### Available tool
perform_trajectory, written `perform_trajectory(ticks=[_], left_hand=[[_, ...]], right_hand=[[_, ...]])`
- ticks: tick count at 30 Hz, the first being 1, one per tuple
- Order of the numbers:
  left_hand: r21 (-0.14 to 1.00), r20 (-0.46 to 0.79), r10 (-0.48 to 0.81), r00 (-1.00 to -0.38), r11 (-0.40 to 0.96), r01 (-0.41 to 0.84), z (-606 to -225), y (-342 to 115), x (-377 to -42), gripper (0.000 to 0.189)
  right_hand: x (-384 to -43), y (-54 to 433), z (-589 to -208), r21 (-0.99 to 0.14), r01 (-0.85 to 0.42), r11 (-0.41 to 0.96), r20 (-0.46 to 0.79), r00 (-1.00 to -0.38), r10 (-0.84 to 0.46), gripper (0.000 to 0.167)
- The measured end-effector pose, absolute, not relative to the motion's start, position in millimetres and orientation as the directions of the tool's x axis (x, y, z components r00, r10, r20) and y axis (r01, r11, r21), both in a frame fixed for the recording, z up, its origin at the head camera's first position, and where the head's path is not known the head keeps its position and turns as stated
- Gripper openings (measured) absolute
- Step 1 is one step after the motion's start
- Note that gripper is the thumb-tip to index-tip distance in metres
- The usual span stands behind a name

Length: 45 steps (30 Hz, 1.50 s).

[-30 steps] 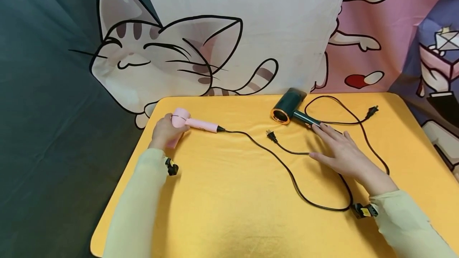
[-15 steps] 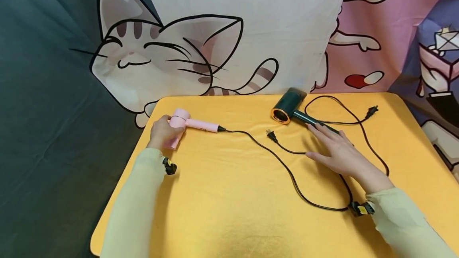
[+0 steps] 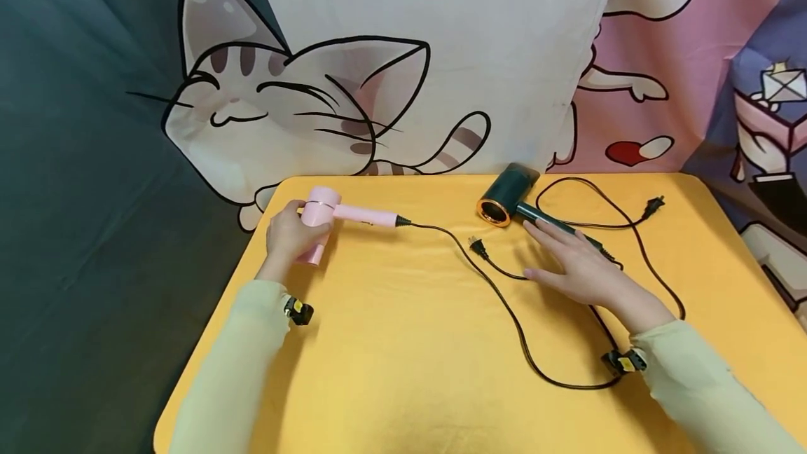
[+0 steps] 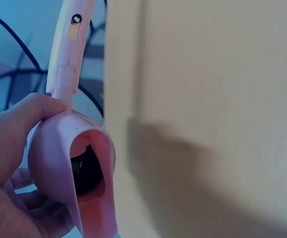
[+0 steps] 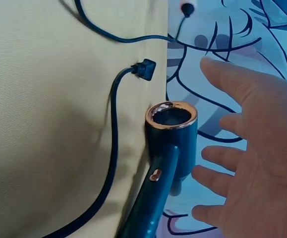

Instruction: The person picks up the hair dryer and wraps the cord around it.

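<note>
My left hand grips the pink hair dryer by its barrel at the table's left side. In the left wrist view the thumb lies at the neck of the pink hair dryer and the fingers curl round beneath. Its flared nozzle faces the camera, dark inside. A dark green hair dryer with a copper-coloured ring lies at the back right, handle toward me. My right hand is spread over that handle, overlapping it in the head view. In the right wrist view the right hand has straight, parted fingers holding nothing.
The yellow table ends at a curtain with cartoon animals. A black cord loops from the pink dryer across the front right to a plug. Another plug lies at the back right on the green dryer's cord.
My left hand has shifted the pink hair dryer slightly, its handle moving right. My right hand has drifted left, uncovering more of the green handle's end. The head view has tilted a little upward.
</note>
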<state>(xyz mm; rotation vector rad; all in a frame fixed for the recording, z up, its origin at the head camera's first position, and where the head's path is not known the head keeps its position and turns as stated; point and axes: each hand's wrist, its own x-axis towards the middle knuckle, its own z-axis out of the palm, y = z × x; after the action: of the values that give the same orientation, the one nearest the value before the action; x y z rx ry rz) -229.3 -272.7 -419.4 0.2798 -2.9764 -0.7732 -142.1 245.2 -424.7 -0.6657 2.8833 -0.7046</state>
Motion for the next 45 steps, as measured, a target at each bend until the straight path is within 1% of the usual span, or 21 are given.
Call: perform_trajectory(ticks=[6,10,13,23,28,31,38,45], left_hand=[[0.523,0.081,-0.184,-0.98,0.845,-0.115,-408,-246,-217,0.082],[0.519,0.158,-0.174,-0.972,0.852,-0.068,-401,-227,-209,0.081],[0.512,0.205,-0.169,-0.964,0.858,-0.042,-398,-213,-203,0.079],[0.512,0.301,-0.151,-0.942,0.859,0.026,-395,-181,-190,0.073],[0.508,0.342,-0.138,-0.93,0.859,0.059,-397,-170,-182,0.074],[0.509,0.357,-0.138,-0.924,0.858,0.068,-398,-164,-178,0.076],[0.527,0.388,-0.134,-0.912,0.844,0.1,-402,-150,-170,0.075],[0.528,0.398,-0.125,-0.909,0.841,0.115,-405,-141,-167,0.078]], right_hand=[[-148,237,-414,-0.48,-0.402,0.78,0.016,-0.893,-0.451,0.083],[-153,230,-405,-0.523,-0.383,0.762,0.016,-0.898,-0.44,0.082],[-160,224,-399,-0.546,-0.391,0.741,0.03,-0.893,-0.449,0.081],[-184,202,-385,-0.629,-0.439,0.641,0.065,-0.852,-0.519,0.061],[-196,189,-384,-0.709,-0.415,0.57,0.029,-0.825,-0.565,0.058],[-205,178,-386,-0.735,-0.401,0.547,0.002,-0.808,-0.589,0.058],[-219,160,-391,-0.735,-0.416,0.535,-0.023,-0.773,-0.634,0.052],[-223,156,-398,-0.725,-0.411,0.552,-0.048,-0.769,-0.637,0.045]])
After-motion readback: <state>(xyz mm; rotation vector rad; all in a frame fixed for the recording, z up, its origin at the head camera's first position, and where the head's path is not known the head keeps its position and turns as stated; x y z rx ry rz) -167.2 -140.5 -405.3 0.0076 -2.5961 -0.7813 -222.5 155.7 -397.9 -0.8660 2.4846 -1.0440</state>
